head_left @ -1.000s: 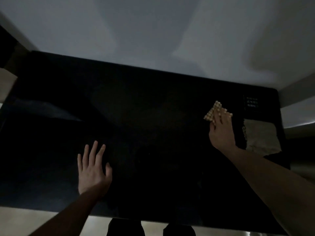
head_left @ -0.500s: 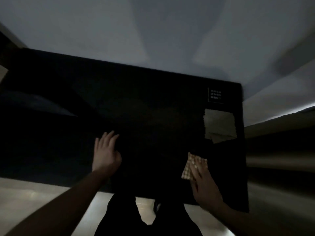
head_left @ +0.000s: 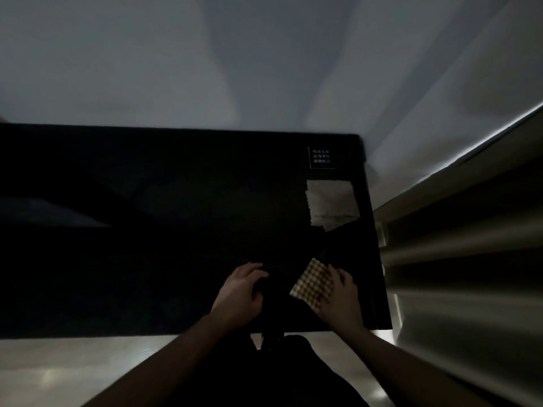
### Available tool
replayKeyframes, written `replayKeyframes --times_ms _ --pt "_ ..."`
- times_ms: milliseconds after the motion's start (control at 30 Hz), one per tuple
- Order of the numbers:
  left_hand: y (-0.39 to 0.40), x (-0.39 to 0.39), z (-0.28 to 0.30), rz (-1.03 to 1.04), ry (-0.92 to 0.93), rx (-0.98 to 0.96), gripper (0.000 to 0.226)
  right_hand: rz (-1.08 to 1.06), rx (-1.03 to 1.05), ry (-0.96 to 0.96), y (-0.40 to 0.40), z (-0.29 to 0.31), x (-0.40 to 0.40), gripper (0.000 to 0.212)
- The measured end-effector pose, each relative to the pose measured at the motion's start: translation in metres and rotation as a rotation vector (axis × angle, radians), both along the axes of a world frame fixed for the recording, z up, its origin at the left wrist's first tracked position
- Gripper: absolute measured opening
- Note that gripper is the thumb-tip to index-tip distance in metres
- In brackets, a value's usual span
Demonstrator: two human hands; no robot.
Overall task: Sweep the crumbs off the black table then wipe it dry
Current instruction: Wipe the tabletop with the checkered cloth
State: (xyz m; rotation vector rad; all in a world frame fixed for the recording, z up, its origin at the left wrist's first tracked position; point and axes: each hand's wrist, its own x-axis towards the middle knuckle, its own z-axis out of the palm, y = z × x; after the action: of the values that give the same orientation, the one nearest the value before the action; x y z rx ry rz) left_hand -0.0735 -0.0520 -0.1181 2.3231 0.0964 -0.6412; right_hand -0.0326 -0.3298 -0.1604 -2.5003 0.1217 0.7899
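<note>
The black table [head_left: 147, 259] fills the middle of the dim head view. My right hand [head_left: 340, 298] presses flat on a checkered cloth [head_left: 313, 284] near the table's front right corner. My left hand [head_left: 239, 292] rests on the table just left of the cloth, fingers curled toward it and partly cupped. No crumbs can be made out in the darkness.
A pale folded cloth [head_left: 332, 204] lies at the right side of the table, behind the checkered one. A small white-printed label [head_left: 321, 157] sits at the far right corner. A light wall stands behind; pale floor shows below the front edge.
My right hand dragged the checkered cloth from the far right toward the front edge. My left hand slid right, close to the cloth, and curled its fingers.
</note>
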Motion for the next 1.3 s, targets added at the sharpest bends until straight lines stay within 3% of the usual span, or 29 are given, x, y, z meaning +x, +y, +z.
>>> replayKeyframes --times_ms 67,167,267,333,433,567,667,900,1067,1167,1300 --pt "0.006 -0.001 0.003 -0.011 0.022 -0.015 0.047 -0.07 0.02 0.113 0.011 0.005 0.007 0.063" --pt "0.012 0.0 0.012 -0.023 0.03 -0.042 0.045 -0.029 0.049 0.106 0.03 0.022 0.012 0.021" --pt "0.018 0.01 0.032 -0.018 -0.001 -0.151 0.049 -0.099 0.227 0.075 0.053 0.052 0.018 0.007" --pt "0.021 0.022 0.049 0.028 0.014 -0.264 0.056 -0.146 0.394 0.105 0.063 0.073 0.024 0.014" --pt "0.023 0.051 0.073 0.174 0.183 -0.486 0.072 -0.158 0.538 0.107 0.07 0.104 0.044 0.024" --pt "0.013 0.107 0.097 0.32 0.361 -0.618 0.043 -0.235 0.609 0.016 0.065 0.134 0.078 0.041" --pt "-0.007 0.147 0.101 0.385 0.322 -0.588 0.022 -0.33 0.594 -0.056 0.053 0.141 0.108 0.047" --pt "-0.062 0.233 0.077 0.578 0.239 -0.547 0.021 -0.478 0.552 -0.098 0.016 0.11 0.196 0.045" --pt "-0.086 0.283 0.051 0.539 0.159 -0.339 0.021 -0.466 0.447 -0.05 -0.001 0.072 0.261 0.048" --pt "-0.097 0.313 0.043 0.539 0.12 -0.328 0.023 -0.425 0.398 -0.04 -0.006 0.055 0.302 0.059" --pt "-0.109 0.353 0.031 0.519 -0.141 -0.198 0.028 -0.331 0.37 -0.131 -0.003 0.054 0.354 0.066"
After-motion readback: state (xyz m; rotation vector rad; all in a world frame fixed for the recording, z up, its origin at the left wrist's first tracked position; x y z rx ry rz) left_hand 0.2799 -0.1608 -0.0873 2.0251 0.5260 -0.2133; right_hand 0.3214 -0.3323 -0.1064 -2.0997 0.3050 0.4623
